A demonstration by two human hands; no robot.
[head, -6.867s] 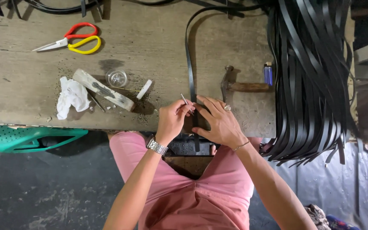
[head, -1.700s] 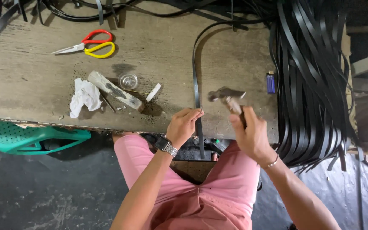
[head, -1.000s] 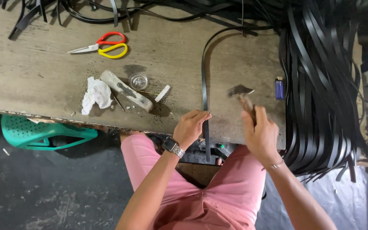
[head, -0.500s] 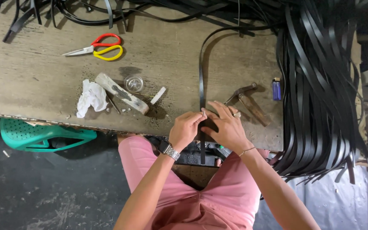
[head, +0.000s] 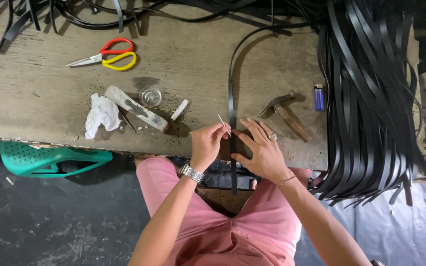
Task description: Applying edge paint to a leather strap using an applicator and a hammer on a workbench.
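Note:
My left hand (head: pixel 207 145) pinches a thin metal nail (head: pixel 222 122) and holds it against a long black strap (head: pixel 231 98) that runs across the wooden table (head: pixel 40 93) and hangs over its near edge. Beside it, my right hand (head: pixel 261 150) lies flat with spread fingers, pressing on the strap. A hammer (head: pixel 286 114) with a wooden handle lies on the table just right of my right hand, untouched.
Red and yellow scissors (head: pixel 105 55) lie far left. A wooden stick (head: pixel 135 108), a small clear dish (head: pixel 150 95), and crumpled white paper (head: pixel 102 114) sit left of my hands. A blue lighter (head: pixel 318 97) and a thick bundle of black straps (head: pixel 371 98) are at right. A green plastic stool (head: pixel 45 158) stands below the table.
My right hand had lifted the hammer over the strap, then set it down on the table. It now presses the strap while my left hand holds the nail.

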